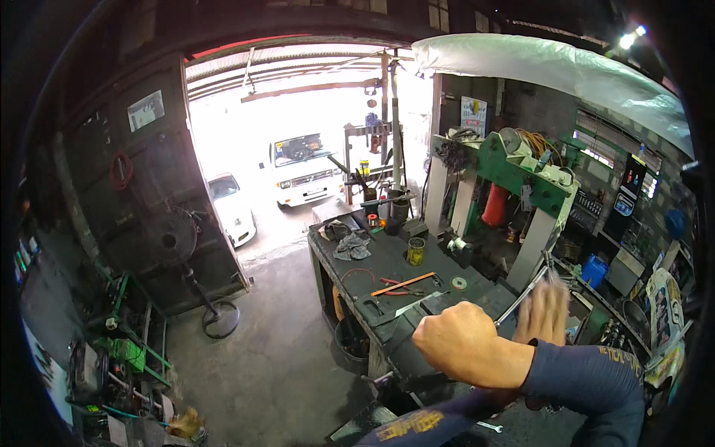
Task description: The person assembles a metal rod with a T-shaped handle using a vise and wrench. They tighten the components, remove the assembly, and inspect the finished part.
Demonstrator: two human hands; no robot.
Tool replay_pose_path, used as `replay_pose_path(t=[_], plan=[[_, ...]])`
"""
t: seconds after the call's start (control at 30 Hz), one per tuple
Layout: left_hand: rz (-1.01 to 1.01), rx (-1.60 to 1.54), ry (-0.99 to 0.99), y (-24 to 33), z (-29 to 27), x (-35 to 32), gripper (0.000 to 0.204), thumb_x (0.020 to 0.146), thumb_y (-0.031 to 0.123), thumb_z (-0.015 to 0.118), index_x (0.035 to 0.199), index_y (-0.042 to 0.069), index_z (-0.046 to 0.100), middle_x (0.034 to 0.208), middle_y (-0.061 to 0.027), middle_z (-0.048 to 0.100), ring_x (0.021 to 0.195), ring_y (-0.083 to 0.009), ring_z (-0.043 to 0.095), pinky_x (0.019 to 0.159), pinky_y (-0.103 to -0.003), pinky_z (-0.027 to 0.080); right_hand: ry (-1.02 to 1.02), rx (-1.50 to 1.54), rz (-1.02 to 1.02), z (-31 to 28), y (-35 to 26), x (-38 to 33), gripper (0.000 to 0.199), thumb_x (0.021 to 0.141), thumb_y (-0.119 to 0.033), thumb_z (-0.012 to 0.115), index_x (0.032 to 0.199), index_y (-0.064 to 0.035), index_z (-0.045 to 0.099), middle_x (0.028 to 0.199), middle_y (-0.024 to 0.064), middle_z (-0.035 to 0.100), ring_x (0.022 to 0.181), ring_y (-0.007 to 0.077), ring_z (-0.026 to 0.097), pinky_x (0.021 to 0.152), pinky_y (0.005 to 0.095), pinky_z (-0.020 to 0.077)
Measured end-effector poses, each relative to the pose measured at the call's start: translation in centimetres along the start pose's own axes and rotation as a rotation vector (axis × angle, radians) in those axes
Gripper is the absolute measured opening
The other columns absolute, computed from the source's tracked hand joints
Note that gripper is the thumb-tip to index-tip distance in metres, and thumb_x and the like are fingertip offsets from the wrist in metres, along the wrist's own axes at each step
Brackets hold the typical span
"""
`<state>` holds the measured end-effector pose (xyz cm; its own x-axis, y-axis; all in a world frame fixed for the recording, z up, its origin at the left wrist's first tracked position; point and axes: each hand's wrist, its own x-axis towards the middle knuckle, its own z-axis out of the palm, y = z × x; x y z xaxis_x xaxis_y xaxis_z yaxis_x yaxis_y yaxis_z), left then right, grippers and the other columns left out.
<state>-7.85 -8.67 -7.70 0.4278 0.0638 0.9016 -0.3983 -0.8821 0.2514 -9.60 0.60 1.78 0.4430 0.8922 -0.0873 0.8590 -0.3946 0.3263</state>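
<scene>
At lower edge, nearest: dark left sleeve [439, 426], with yellow lettering, passing beneath dark right sleeve [585, 376]. Forearms crossed. Right hand [458, 339], out to the left of the other, clenched in a fist, back of hand uppermost; contents of fist hidden, cannot tell. Left hand [545, 309], beyond right wrist, blurred, fingers extended and apparently released; cannot tell of contact with metal rod [520, 295]. Rod just beside left hand, slanting up and rightward from behind right hand; lower end hidden, upper end hard to make out. Open-ended wrench [489, 427] low in view, near sleeves.

Beyond fist, dark workbench [387, 261]. On top: orange strip-like bar [404, 284], lying by red-handled pliers [393, 291]; small round disc [459, 283] to the right; farther back, yellow can [416, 253], upright, and crumpled grey rag [352, 246] to the left.

Past bench, to the right: green press frame [514, 165] on pale posts, red cylinder [494, 205] between; blue jug [593, 270] farther right. Across floor, left: pedestal fan [175, 235], against dark metal door [123, 201]. Farthest, in bright doorway: white car [232, 212] and white van [305, 175].
</scene>
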Motion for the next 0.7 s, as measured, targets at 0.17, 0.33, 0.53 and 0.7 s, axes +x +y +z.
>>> replay_pose_path(t=[0.17,0.33,0.53,0.7], plan=[[0.069,-0.425,-0.148,-1.3,0.2,-0.7,0.047,0.090,0.020,0.065,0.132,0.002,0.055,0.124,-0.0159,0.062,0.111,-0.0314,0.059,0.101,-0.048,0.046,0.125,-0.057,-0.042,1.3,6.1,3.9,0.017,0.083,-0.020,0.066,0.080,-0.0049,0.073,0.075,0.0153,0.073,0.072,0.0359,0.075,0.064,0.0465,0.0595],[-0.046,-1.144,-0.177,-7.6,-5.4,-1.2,0.025,0.097,0.031,0.067,0.103,0.007,0.061,0.075,-0.0039,0.063,0.071,-0.0198,0.066,0.077,-0.040,0.056,0.302,0.021,0.327,6.4,21.1,-3.3,0.021,0.087,-0.028,0.070,0.086,-0.0079,0.072,0.082,0.0156,0.073,0.080,0.0357,0.074,0.068,0.0471,0.0585],[-1.024,-2.008,-0.116,-17.3,6.0,7.7,0.034,0.107,0.036,0.057,0.089,0.008,0.052,0.061,-0.0031,0.052,0.044,-0.0140,0.049,0.043,-0.035,0.042,0.414,0.009,0.336,5.3,6.3,-14.5,0.012,0.087,-0.022,0.071,0.087,-0.0099,0.071,0.066,0.0075,0.066,0.058,0.0233,0.066,0.055,0.0394,0.0513],[-0.633,-1.622,-0.947,-10.1,7.7,9.2,0.057,0.109,0.056,0.043,0.116,0.005,0.067,0.078,-0.0106,0.065,0.057,-0.0192,0.060,0.054,-0.035,0.057,0.430,-0.286,-0.135,2.2,0.5,-4.4,0.020,0.078,-0.019,0.067,0.090,-0.0038,0.071,0.063,0.0025,0.063,0.055,0.0172,0.063,0.047,0.0343,0.0458]])
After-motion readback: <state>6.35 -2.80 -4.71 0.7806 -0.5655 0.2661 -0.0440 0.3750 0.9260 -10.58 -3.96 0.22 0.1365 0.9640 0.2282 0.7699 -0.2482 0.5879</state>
